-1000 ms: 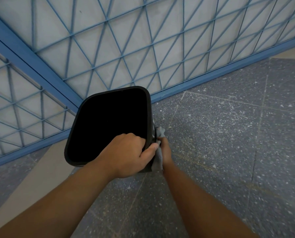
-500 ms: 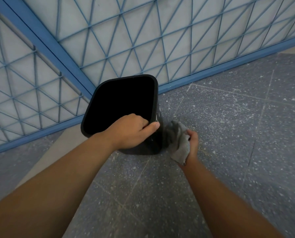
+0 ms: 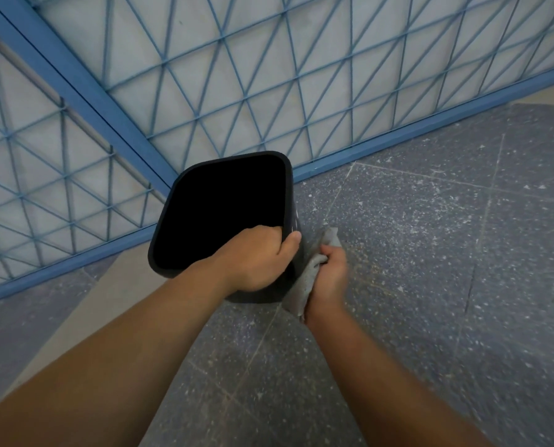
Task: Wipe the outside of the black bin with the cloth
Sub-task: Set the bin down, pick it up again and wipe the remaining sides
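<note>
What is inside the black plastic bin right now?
Only the left hand's fingers, hooked over the black plastic bin's near rim. The interior is uniformly dark, so its bottom and any contents cannot be seen.

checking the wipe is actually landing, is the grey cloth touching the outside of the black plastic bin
Touching. In the head view the grey cloth, gripped by the right hand, lies against the black plastic bin's right outer wall, no gap visible.

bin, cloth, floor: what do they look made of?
Black rounded-square bin: likely moulded plastic, semi-gloss, with a faint sheen on its side wall. Grey cloth: soft woven or microfibre fabric, matte, bunched in folds. Dark grey speckled floor: looks like terrazzo or stone tile, with pale chips and straight joints.
</note>
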A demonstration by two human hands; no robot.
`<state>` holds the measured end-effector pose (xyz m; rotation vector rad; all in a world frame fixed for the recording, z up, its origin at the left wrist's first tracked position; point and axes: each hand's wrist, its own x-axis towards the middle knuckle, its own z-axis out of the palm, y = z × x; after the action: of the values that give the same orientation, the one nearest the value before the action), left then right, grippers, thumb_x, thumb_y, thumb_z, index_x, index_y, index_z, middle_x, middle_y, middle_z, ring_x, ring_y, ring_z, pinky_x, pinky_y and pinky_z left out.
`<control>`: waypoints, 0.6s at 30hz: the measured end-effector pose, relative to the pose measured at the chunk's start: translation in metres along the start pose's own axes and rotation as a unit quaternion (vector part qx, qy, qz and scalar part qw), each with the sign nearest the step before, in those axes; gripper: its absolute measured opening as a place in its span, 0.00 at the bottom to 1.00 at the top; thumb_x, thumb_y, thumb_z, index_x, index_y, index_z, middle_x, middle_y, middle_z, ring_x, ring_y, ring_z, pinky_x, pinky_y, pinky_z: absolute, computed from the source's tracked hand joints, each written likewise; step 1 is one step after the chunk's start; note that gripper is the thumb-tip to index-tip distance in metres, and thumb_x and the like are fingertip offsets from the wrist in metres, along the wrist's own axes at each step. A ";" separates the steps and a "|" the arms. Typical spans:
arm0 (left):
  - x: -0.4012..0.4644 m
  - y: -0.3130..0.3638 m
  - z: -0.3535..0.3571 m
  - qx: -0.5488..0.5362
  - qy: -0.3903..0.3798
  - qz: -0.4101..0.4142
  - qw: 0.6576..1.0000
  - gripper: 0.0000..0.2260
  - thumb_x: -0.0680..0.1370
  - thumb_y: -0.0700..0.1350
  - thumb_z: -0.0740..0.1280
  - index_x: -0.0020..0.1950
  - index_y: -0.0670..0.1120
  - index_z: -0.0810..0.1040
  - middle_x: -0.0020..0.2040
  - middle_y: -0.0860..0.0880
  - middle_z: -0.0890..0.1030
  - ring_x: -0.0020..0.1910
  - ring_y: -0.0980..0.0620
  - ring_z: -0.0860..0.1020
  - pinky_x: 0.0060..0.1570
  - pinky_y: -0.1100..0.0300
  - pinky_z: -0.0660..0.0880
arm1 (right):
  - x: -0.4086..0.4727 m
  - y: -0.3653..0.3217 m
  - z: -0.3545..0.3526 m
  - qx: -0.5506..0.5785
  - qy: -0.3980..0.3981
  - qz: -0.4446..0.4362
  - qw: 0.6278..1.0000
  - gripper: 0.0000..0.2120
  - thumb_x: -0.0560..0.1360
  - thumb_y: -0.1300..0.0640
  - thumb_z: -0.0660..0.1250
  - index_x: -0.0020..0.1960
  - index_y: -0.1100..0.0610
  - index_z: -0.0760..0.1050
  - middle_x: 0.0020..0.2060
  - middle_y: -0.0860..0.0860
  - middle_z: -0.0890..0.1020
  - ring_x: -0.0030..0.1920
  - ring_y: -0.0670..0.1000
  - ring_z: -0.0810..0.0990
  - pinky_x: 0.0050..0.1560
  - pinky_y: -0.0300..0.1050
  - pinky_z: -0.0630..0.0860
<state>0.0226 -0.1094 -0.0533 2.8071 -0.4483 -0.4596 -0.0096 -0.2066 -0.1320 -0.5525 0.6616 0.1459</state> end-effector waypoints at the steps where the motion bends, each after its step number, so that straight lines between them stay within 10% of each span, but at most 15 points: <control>1: 0.000 0.000 0.001 0.010 0.001 0.006 1.000 0.25 0.82 0.60 0.49 0.39 0.46 0.76 0.36 0.47 0.79 0.36 0.49 0.78 0.46 0.45 0.76 | 0.001 -0.002 0.011 0.001 -0.007 -0.010 1.000 0.14 0.79 0.55 0.55 0.47 0.61 0.76 0.41 0.57 0.78 0.47 0.57 0.77 0.50 0.49 0.73; 6: 0.000 0.004 -0.002 -0.014 0.013 0.029 0.999 0.25 0.83 0.57 0.47 0.43 0.47 0.79 0.38 0.47 0.82 0.39 0.49 0.80 0.48 0.47 0.76 | 0.018 -0.011 0.043 -0.027 -0.046 -0.055 0.997 0.12 0.79 0.57 0.55 0.40 0.56 0.72 0.34 0.50 0.77 0.39 0.49 0.77 0.45 0.44 0.73; 10: -0.004 0.007 -0.004 0.040 0.022 0.045 0.998 0.23 0.82 0.56 0.48 0.43 0.45 0.76 0.36 0.47 0.79 0.37 0.47 0.78 0.46 0.47 0.75 | 0.030 -0.005 0.040 -0.135 -0.046 -0.073 0.987 0.11 0.79 0.55 0.54 0.54 0.58 0.71 0.55 0.54 0.70 0.60 0.56 0.73 0.71 0.60 0.67; 15: -0.005 0.005 -0.006 0.083 -0.006 0.057 0.995 0.18 0.82 0.54 0.52 0.41 0.46 0.74 0.33 0.47 0.76 0.33 0.49 0.75 0.41 0.49 0.75 | 0.030 -0.006 0.037 -0.152 -0.052 -0.105 0.981 0.12 0.80 0.60 0.53 0.48 0.60 0.75 0.36 0.55 0.72 0.35 0.47 0.74 0.31 0.35 0.72; 18: -0.005 0.005 -0.004 0.071 -0.015 0.062 0.995 0.18 0.82 0.54 0.52 0.38 0.47 0.72 0.31 0.49 0.75 0.31 0.51 0.74 0.38 0.51 0.73 | 0.026 -0.007 0.034 -0.164 -0.072 -0.102 0.979 0.10 0.80 0.61 0.53 0.43 0.59 0.68 0.33 0.55 0.70 0.34 0.49 0.72 0.30 0.36 0.70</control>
<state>0.0187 -0.1113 -0.0467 2.8883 -0.6815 -0.4611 0.0315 -0.1955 -0.1227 -0.9141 0.4383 0.1017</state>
